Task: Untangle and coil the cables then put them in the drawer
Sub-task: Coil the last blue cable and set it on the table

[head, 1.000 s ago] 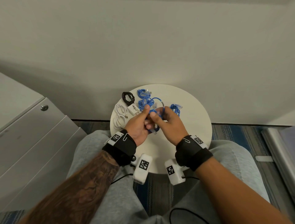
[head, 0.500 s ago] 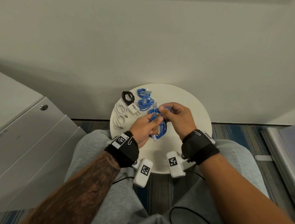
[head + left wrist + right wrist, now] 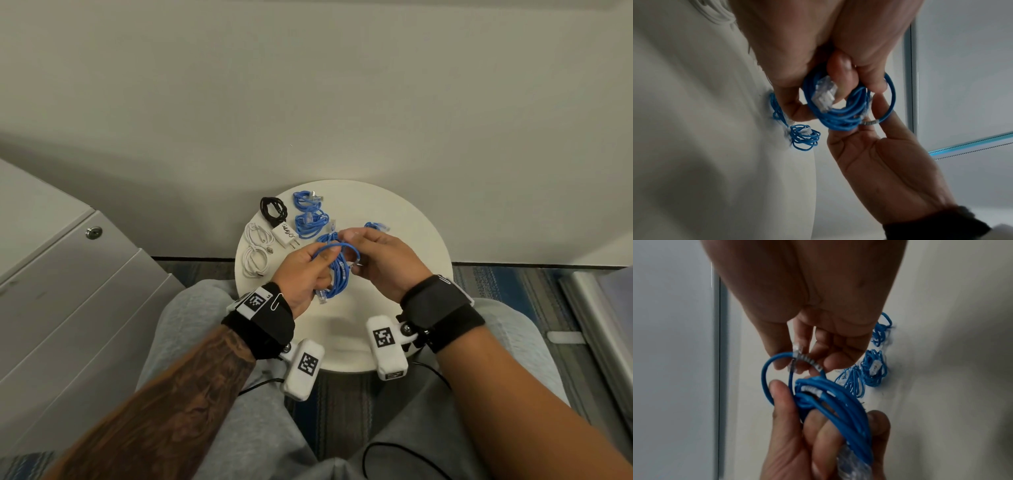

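Observation:
A blue network cable coil (image 3: 337,274) hangs above the round white table (image 3: 428,240). My left hand (image 3: 322,260) grips the bundle (image 3: 838,113), with a clear plug (image 3: 823,97) beside its fingers. My right hand (image 3: 352,253) pinches the cable's free end near its plug (image 3: 797,360), and a loop arcs from there to the bundle (image 3: 838,402). Three more blue coils lie on the table: two at the back (image 3: 306,202) (image 3: 310,222) and one behind my right hand (image 3: 376,226).
A black coiled cable (image 3: 274,209), a white charger (image 3: 284,234) and a white coiled cable (image 3: 255,253) lie on the table's left side. A grey drawer cabinet (image 3: 68,274) with a lock (image 3: 93,233) stands at the left, its drawers closed. The wall is just behind the table.
My right hand has brought the cable's free end round the bundle, so the coil now hangs below both hands. My left hand has kept its hold in nearly the same place.

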A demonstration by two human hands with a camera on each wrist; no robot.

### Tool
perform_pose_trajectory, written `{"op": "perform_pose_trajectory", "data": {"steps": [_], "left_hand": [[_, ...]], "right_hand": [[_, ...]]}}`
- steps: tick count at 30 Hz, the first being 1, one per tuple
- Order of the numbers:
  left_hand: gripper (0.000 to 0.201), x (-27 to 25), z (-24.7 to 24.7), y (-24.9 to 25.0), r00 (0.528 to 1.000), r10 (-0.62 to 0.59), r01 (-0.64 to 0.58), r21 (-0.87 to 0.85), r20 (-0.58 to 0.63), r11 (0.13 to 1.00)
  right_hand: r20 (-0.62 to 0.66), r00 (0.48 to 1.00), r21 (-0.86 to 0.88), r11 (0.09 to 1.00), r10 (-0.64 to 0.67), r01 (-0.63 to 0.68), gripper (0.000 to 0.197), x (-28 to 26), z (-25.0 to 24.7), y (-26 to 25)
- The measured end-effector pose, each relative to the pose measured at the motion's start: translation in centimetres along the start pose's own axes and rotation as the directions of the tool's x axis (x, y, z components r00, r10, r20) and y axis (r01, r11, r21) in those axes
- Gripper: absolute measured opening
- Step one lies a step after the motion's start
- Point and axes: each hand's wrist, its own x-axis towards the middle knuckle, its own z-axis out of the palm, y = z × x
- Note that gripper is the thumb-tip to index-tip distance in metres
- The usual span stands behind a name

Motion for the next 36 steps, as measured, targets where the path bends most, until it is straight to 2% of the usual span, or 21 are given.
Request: {"op": "perform_pose_trajectory", "data": {"steps": [2,4,7,10,12,14,18,22,25,27,29,32,34,36], "left_hand": [[0.026,0.0,-0.1,-0.1,1.000,0.005,-0.004,-0.034,0.015,0.999],[0.029,0.0,0.0,-0.1,0.999,0.002,0.000,-0.058,0.036,0.998],[0.023,-0.3,0.4,0.4,0.997,-0.042,0.046,-0.072,0.061,0.996],[0.015,-0.7,0.9,1.2,0.981,-0.139,0.151,-0.087,0.132,0.985],[0.023,-1.0,1.1,1.2,0.960,-0.240,0.246,-0.026,0.143,0.969],[0.034,-1.3,1.4,0.8,0.944,-0.299,0.286,0.104,0.141,0.953],[0.035,-1.6,2.0,0.2,0.925,-0.335,0.278,0.280,0.181,0.919],[0.027,-1.5,1.3,-0.4,0.946,-0.241,0.160,0.335,0.216,0.929],[0.021,-1.3,0.8,-0.4,0.981,-0.122,0.070,0.311,0.153,0.948],[0.019,-1.0,0.5,0.1,0.995,-0.051,0.032,0.204,0.088,0.979],[0.018,-0.6,0.0,0.7,1.000,-0.016,0.015,0.052,0.023,0.999],[0.021,-0.2,-0.6,1.6,1.000,-0.015,0.014,-0.125,-0.008,0.992],[0.022,-0.2,-0.6,2.0,1.000,-0.023,0.026,-0.178,0.016,0.984],[0.022,-0.2,-0.4,2.0,0.999,-0.041,0.047,-0.202,0.033,0.978]], "right_hand": [[0.046,0.999,0.016,1.000,0.021,-0.022,0.021,0.0,0.0,0.1],[0.048,0.999,0.014,1.000,-0.015,0.014,0.027,0.0,0.0,0.2],[-0.060,0.984,-0.101,0.982,-0.166,0.159,0.027,-0.3,0.3,0.3],[-0.182,0.926,-0.182,0.937,-0.330,0.298,0.022,-0.4,0.2,-0.6],[-0.300,0.857,-0.187,0.906,-0.420,0.379,0.019,-0.2,-0.7,-2.0],[-0.398,0.787,-0.193,0.881,-0.472,0.431,0.020,0.3,-2.1,-3.3],[-0.456,0.721,-0.282,0.853,-0.522,0.439,0.039,1.0,-3.5,-3.7],[-0.496,0.690,-0.308,0.850,-0.527,0.428,0.041,1.4,-4.0,-3.7],[-0.506,0.694,-0.295,0.859,-0.512,0.418,0.040,1.2,-4.1,-3.5],[-0.499,0.723,-0.257,0.878,-0.478,0.403,0.030,0.8,-4.0,-3.5],[-0.435,0.800,-0.191,0.911,-0.412,0.365,0.013,0.1,-3.9,-3.5],[-0.255,0.928,-0.194,0.955,-0.271,0.226,0.014,-0.5,-3.2,-2.7],[-0.171,0.969,-0.277,0.953,-0.177,0.125,0.013,-0.4,-2.1,-1.6],[-0.117,0.985,-0.334,0.939,-0.123,0.078,0.010,-0.1,-1.1,-0.5]]}}
